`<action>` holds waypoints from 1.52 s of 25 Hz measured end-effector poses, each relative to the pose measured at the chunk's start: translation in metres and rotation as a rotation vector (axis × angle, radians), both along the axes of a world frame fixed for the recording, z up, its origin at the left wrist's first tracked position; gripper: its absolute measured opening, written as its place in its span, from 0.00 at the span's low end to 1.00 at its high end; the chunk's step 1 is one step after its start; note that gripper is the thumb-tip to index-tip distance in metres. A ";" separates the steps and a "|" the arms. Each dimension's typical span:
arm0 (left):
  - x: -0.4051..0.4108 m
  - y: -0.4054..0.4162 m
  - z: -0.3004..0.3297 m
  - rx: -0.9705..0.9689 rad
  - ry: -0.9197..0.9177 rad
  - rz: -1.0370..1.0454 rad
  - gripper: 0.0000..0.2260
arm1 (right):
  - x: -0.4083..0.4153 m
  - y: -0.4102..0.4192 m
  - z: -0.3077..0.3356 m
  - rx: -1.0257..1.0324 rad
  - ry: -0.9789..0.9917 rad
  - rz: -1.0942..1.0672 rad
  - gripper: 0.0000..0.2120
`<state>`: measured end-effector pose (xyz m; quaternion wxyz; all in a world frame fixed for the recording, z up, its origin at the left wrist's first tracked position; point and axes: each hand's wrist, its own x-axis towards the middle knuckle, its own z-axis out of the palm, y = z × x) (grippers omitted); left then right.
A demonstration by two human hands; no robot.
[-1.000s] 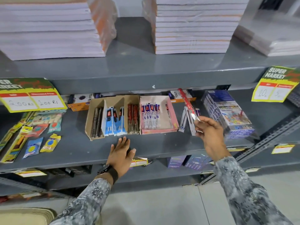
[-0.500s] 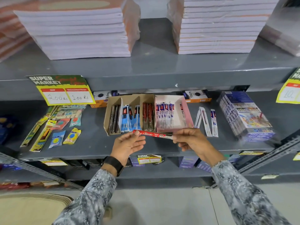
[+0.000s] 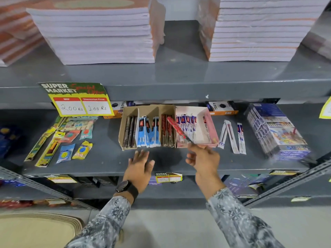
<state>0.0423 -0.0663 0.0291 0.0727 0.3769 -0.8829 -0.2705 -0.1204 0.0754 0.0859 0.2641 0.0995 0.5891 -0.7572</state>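
Note:
My right hand (image 3: 203, 157) pinches the near end of a slim red pen packet (image 3: 176, 129), which points up and left over the seam between two boxes. The brown cardboard box (image 3: 125, 112) holds dark, blue and red-brown pen packets in compartments. Next to it the pink box (image 3: 212, 126) holds white and blue packets. My left hand (image 3: 140, 165) hovers with straight fingers over the grey shelf (image 3: 107, 158) in front of the brown box and holds nothing. A black watch sits on that wrist.
Three loose white pen packets (image 3: 232, 136) lie right of the pink box, then a wrapped blue box pack (image 3: 275, 129). Yellow and blue stationery packs (image 3: 59, 140) lie at left. A price sign (image 3: 78, 99) hangs from the upper shelf, which carries notebook stacks (image 3: 100, 36).
My left hand has let go of the red packet and dropped toward the shelf. My right hand has swung the packet from level to pointing at the boxes.

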 end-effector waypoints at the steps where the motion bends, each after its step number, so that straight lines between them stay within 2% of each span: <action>1: 0.003 0.000 -0.010 -0.054 -0.114 -0.076 0.26 | 0.008 -0.009 -0.006 0.027 -0.101 -0.001 0.07; 3: 0.007 0.002 -0.022 -0.159 -0.231 -0.135 0.28 | 0.020 -0.029 -0.017 0.120 -0.233 0.018 0.10; 5: 0.008 0.002 -0.023 -0.168 -0.234 -0.137 0.28 | 0.027 -0.049 -0.021 0.132 -0.313 0.025 0.12; 8: 0.009 0.000 -0.018 -0.177 -0.247 -0.149 0.28 | 0.028 -0.067 -0.020 -0.047 -0.448 0.091 0.05; 10: 0.008 0.003 -0.018 -0.193 -0.254 -0.146 0.28 | 0.028 -0.059 -0.015 -0.103 -0.451 0.175 0.07; 12: 0.005 0.008 -0.019 -0.192 -0.238 -0.132 0.27 | 0.022 -0.034 -0.020 -0.010 -0.318 0.210 0.08; 14: -0.012 0.021 -0.020 -0.187 -0.236 -0.188 0.27 | -0.007 0.017 -0.026 0.143 -0.055 0.167 0.08; 16: -0.013 0.023 -0.019 -0.221 -0.226 -0.180 0.27 | -0.038 0.055 -0.031 0.446 0.288 0.084 0.12; 18: -0.010 0.021 -0.018 -0.230 -0.254 -0.157 0.27 | -0.074 0.082 -0.030 0.752 0.553 -0.013 0.11; 20: 0.001 0.013 -0.017 -0.237 -0.311 -0.146 0.28 | -0.106 0.092 -0.032 0.974 0.655 -0.022 0.08; 22: 0.005 0.012 -0.015 -0.225 -0.316 -0.153 0.29 | -0.131 0.099 -0.038 1.140 0.645 0.129 0.15; 24: 0.007 0.010 -0.015 -0.217 -0.293 -0.155 0.34 | -0.139 0.099 -0.044 1.211 0.649 0.213 0.14; 26: 0.008 0.009 -0.017 -0.215 -0.275 -0.156 0.38 | -0.140 0.095 -0.046 1.199 0.666 0.183 0.11; 29: 0.008 0.006 -0.021 -0.213 -0.304 -0.158 0.37 | -0.136 0.091 -0.043 1.120 0.655 0.089 0.09; 31: 0.005 0.004 -0.019 -0.188 -0.311 -0.145 0.32 | -0.131 0.088 -0.038 0.971 0.709 0.012 0.07; 33: 0.001 0.003 -0.006 -0.075 -0.227 -0.089 0.28 | -0.114 0.082 -0.027 0.720 0.874 -0.041 0.05; 34: -0.004 0.004 0.004 0.029 -0.126 -0.021 0.26 | -0.104 0.078 -0.023 0.602 1.035 -0.031 0.05; 35: -0.010 0.007 0.017 0.214 0.026 0.071 0.24 | -0.092 0.074 -0.020 0.511 1.226 0.022 0.05; 37: -0.025 0.011 0.043 0.786 0.343 0.231 0.24 | -0.071 0.065 -0.022 0.408 1.591 0.208 0.04; 38: -0.031 0.012 0.053 1.001 0.408 0.259 0.25 | -0.064 0.062 -0.025 0.412 1.735 0.278 0.06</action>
